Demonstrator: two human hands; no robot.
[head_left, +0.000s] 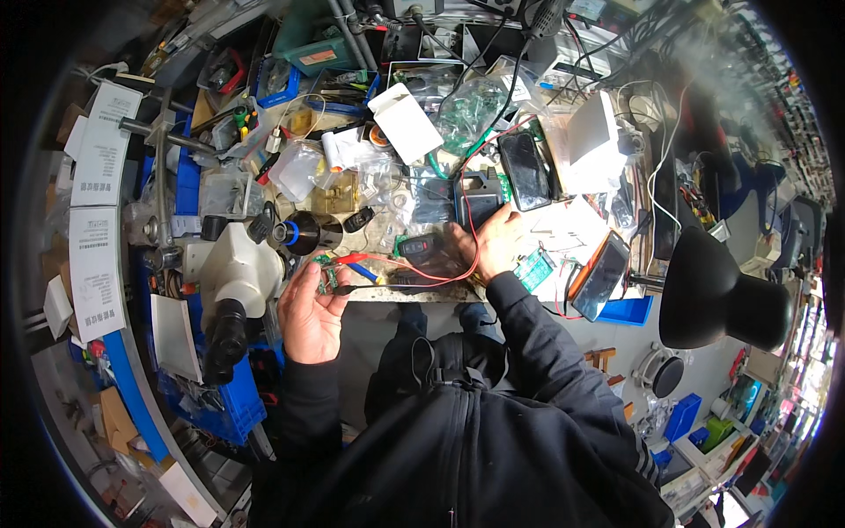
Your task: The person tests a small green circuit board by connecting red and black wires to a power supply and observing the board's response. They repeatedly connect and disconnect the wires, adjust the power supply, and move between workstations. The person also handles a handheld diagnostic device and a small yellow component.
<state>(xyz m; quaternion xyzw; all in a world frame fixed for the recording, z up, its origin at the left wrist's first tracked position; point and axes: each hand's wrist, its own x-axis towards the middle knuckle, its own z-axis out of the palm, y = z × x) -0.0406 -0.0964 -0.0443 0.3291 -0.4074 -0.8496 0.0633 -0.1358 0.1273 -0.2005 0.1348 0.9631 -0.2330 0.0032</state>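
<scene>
My left hand [310, 319] is at the bench's front edge, its fingers closed on a small green circuit board [327, 276]. A red clip lead [352, 260] and a black clip lead [345, 289] meet the board. My right hand [495, 244] is at the lower end of a dark boxy device with a screen [480, 206], thumb and fingers around its lower corners. The red wire [477, 231] passes over this device. Left of my right hand lies a dark key fob [420, 249]; a smaller black key fob [358, 219] lies farther left.
A white microscope [236, 273] stands at the left, beside a dark round bottle [315, 233]. Two phones, one black [525, 172] and one tilted [601, 275], lie right. A green circuit board [533, 269] is near my right wrist. A black lamp head [722, 295] juts in; white boxes [407, 123] stand behind.
</scene>
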